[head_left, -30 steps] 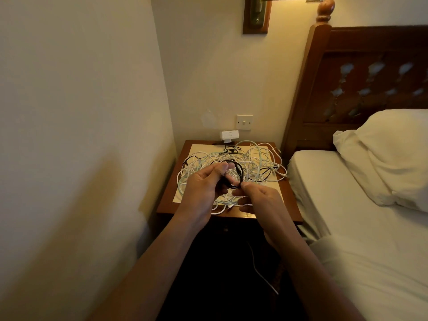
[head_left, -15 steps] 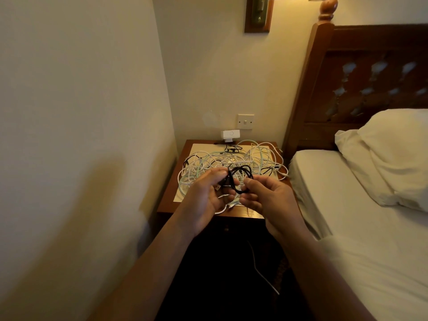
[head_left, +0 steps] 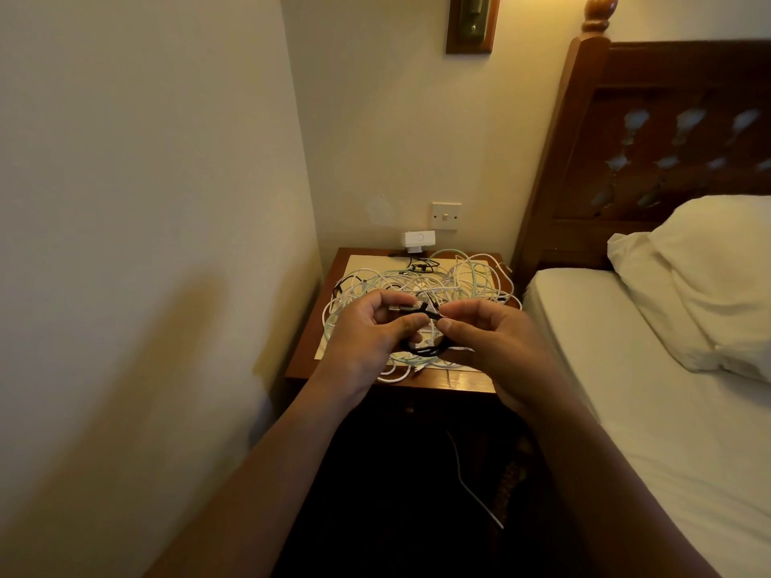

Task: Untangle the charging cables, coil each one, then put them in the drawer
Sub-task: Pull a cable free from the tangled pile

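Flattening the black cable [head_left: 421, 350], just now an open loop, into a near-finished coil above the near surface [head_left: 306, 348], clasping it in the left grip [head_left: 367, 331], pinching its end with the right grip [head_left: 492, 340].

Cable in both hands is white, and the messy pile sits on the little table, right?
Not quite. The head view shows the left hand and right hand holding a black cable, not a white one. The messy pile does sit on the little table.
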Motion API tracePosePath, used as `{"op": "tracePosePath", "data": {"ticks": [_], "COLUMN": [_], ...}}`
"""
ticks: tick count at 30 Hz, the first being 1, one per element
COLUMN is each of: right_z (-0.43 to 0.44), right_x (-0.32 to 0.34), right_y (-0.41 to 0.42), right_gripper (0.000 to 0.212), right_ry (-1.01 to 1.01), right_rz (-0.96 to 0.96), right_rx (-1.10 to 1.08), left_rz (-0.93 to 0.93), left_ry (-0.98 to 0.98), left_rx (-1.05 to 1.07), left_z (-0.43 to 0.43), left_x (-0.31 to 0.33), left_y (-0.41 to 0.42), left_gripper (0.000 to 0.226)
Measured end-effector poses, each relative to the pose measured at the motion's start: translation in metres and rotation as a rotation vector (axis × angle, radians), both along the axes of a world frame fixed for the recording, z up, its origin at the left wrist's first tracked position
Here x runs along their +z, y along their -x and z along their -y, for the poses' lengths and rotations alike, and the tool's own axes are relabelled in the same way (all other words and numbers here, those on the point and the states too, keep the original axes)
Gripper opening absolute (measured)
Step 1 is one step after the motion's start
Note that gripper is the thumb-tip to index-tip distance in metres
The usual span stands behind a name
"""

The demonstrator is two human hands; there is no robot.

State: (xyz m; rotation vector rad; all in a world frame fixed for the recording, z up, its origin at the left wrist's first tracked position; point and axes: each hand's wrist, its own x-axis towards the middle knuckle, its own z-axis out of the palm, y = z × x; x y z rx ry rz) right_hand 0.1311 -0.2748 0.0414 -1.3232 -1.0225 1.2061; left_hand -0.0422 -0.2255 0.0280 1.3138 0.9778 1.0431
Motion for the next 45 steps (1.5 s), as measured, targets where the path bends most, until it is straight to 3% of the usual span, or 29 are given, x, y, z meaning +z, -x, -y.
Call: {"op": "tracePosePath", "data": {"ticks": [4,10,13,16,20,24,33,39,45], "right_z": [-0.003,-0.006,-0.005,-0.001,0.004,0.002,0.001,0.002,0.000], "right_x": [-0.003,0.000,-0.003,-0.003,0.000,0.005,0.013,0.014,0.014], "right_y": [-0.002,-0.004,-0.003,-0.001,-0.004,-0.009,0.005,0.007,0.000], "right_gripper": [0.019,0.018,0.012,0.013,0.018,0.020,0.004,0.008,0.015], "right_ry": [0.111,0.140,0.084,-0.056,-0.274,-0.348,-0.451,-0.386,-0.217], "right_rz": [-0.186,-0.089,-0.113,-0.154,0.327,0.708,1.142,1.143,0.764], "right_rx": [0.054,0.021,-0.008,-0.024,0.022,0.063,-0.089,-0.003,-0.030], "left_rz": [-0.034,-0.247,-0.236,-0.163,-0.056,-0.101,-0.333,-0.408,-0.033], "left_ry": [-0.022,-0.184,-0.173,-0.109,-0.047,-0.041,-0.299,-0.402,-0.088], "left_rx": [-0.015,-0.002,0.028,0.070,0.079,0.069,0.201,0.235,0.111], "left_z": [0.001,0.004,0.005,0.002,-0.001,-0.003,0.008,0.011,0.002], "left_x": [0.001,0.006,0.005,0.004,0.008,0.015,0.013,0.009,0.006], "left_y": [0.000,0.000,-0.001,-0.001,0.002,0.005,-0.005,-0.010,0.005], "left_gripper": [0.025,0.041,0.041,0.025,0.017,0.014,0.012,0.018,0.020]}}
